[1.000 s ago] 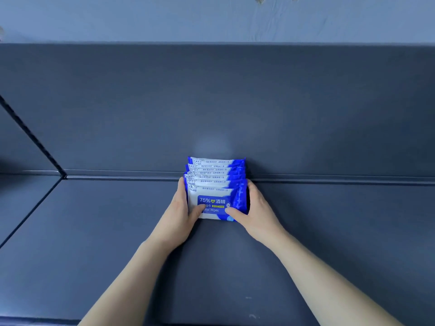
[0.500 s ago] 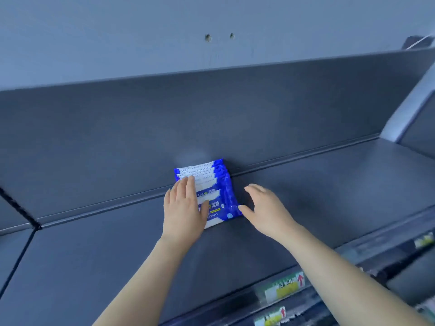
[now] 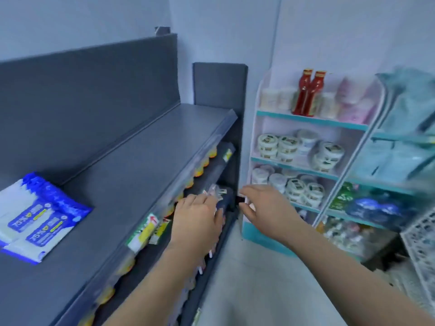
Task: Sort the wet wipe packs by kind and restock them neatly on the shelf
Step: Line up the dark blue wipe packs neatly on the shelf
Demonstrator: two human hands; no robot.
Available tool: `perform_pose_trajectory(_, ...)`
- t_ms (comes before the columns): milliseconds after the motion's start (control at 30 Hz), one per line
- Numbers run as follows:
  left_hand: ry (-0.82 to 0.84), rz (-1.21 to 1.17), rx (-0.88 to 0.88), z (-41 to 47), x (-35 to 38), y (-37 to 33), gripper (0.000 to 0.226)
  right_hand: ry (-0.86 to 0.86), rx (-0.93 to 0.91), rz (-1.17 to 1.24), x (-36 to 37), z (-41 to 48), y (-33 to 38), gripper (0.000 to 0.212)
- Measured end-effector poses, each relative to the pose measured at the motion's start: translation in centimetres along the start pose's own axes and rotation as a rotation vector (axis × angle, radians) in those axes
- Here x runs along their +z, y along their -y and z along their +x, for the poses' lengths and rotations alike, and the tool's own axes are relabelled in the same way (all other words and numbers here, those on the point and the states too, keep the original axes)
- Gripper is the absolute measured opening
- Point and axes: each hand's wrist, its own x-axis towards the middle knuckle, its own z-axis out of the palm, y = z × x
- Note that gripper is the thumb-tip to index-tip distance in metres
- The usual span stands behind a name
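Observation:
A row of blue-and-white wet wipe packs [image 3: 35, 217] lies at the far left on the dark grey top shelf [image 3: 131, 175], against the back panel. Both hands are off the packs and well to their right. My left hand [image 3: 196, 217] hovers past the shelf's front edge, fingers spread, holding nothing. My right hand [image 3: 266, 208] is stretched out to the right of it, fingers apart and empty, in front of the gap between the grey shelf unit and a white rack. The view is blurred by motion.
Lower grey shelves hold orange-capped items [image 3: 200, 170] and price labels [image 3: 143, 231]. A white rack [image 3: 306, 118] on the right carries red bottles [image 3: 308, 92] and round tubs [image 3: 287, 144]. A white lattice basket [image 3: 421, 250] sits at the far right, above pale floor [image 3: 259, 290].
Both hands let go of the wipe packs and moved away to the right. My view swung right, so the packs now lie at the left and the white rack has appeared.

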Motion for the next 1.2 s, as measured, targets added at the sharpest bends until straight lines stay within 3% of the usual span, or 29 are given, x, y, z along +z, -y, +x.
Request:
perform_pose_trajectory(167,0.064,-0.138,0.255,2.1,2.7,-14.6,0.017,-0.031,0.291,-0.072,-4.1,-11.3,-10.7,0.030)
perform_pose_trajectory(267,0.043,-0.250,0.405,2.1,4.5,-24.5,0.022,-0.014,0.441,-0.104,-6.9,-18.9,-17.1,0.035)
perform_pose_trajectory(567,0.180,-0.373,0.626,1.0,7.7,-51.2,0.023,-0.051,0.790,-0.173,-14.6,-38.0,-32.6,0.040)
perform_pose_trajectory(933,0.359,-0.440,0.744,8.0,16.5,-71.3,0.031,-0.017,1.067,-0.084,-17.5,-46.1,-52.7,0.039)
perform_pose_trajectory(1200,0.820,-0.385,0.634,11.7,26.2,-80.0,0.034,0.197,1.160,0.086,-16.2,-48.7,-66.0,0.039)
